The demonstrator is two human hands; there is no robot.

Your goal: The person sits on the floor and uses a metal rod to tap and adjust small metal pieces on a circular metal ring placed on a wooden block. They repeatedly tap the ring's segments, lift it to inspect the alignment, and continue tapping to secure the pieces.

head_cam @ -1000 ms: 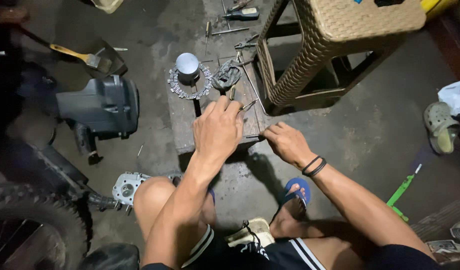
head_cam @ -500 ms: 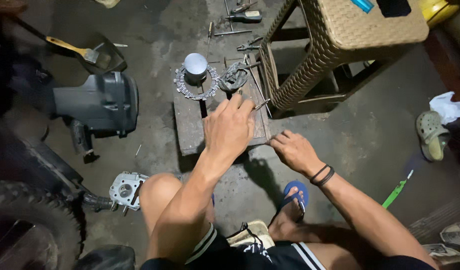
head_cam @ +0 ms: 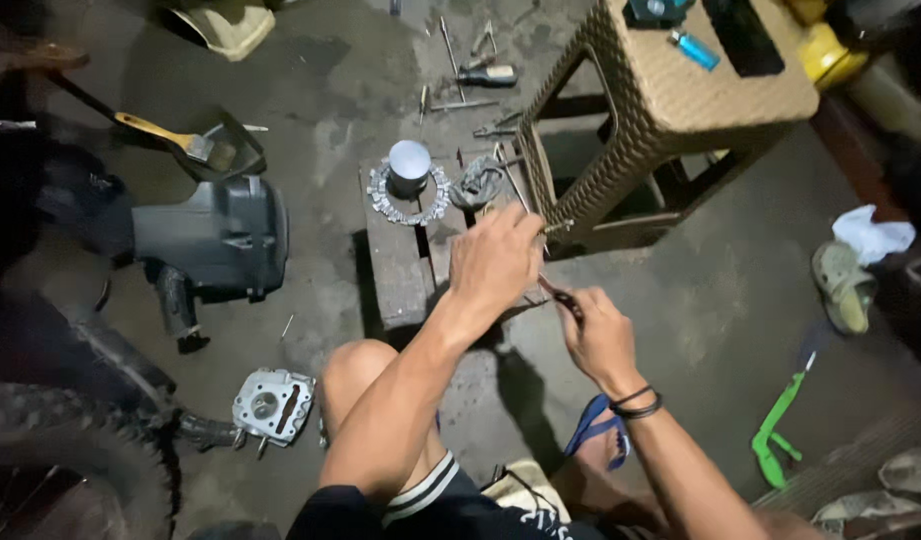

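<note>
Your left hand (head_cam: 495, 262) is over the near right corner of the wooden block (head_cam: 395, 265), fingers curled together and pinching a thin metal rod (head_cam: 557, 227) that pokes out to the right at the fingertips, toward the leg of the woven stool (head_cam: 670, 110). Your right hand (head_cam: 600, 335) is just beside it, lower and to the right, closed around a small dark-handled tool (head_cam: 563, 297) whose tip points up toward the left hand; could be pliers, too dim to tell. Black bands sit on the right wrist. On the far end of the block a toothed ring-shaped sprocket (head_cam: 408, 195) lies flat with a grey cylindrical piston (head_cam: 409, 165) standing upright inside it, and a clump of chain (head_cam: 477, 182) is just beside that, to the right. Beyond the block, loose hand tools lie on the concrete floor, among them a screwdriver (head_cam: 486, 74) with a dark handle. On the stool top there's a blue lighter (head_cam: 694, 49). Left of the block a dark grey engine casing (head_cam: 215, 238) rests on the floor, with a yellow-handled brush (head_cam: 170, 135) in a dark pan behind it. Near your left knee lies a silver cylinder head (head_cam: 272, 403), and a knobby tyre (head_cam: 65, 455) fills the lower left corner. Under your right forearm there's a blue sandal (head_cam: 592, 428); further right, a green tool (head_cam: 777, 425) lies on the floor, well apart from a worn shoe (head_cam: 842, 283) and a white rag (head_cam: 870, 235).
</note>
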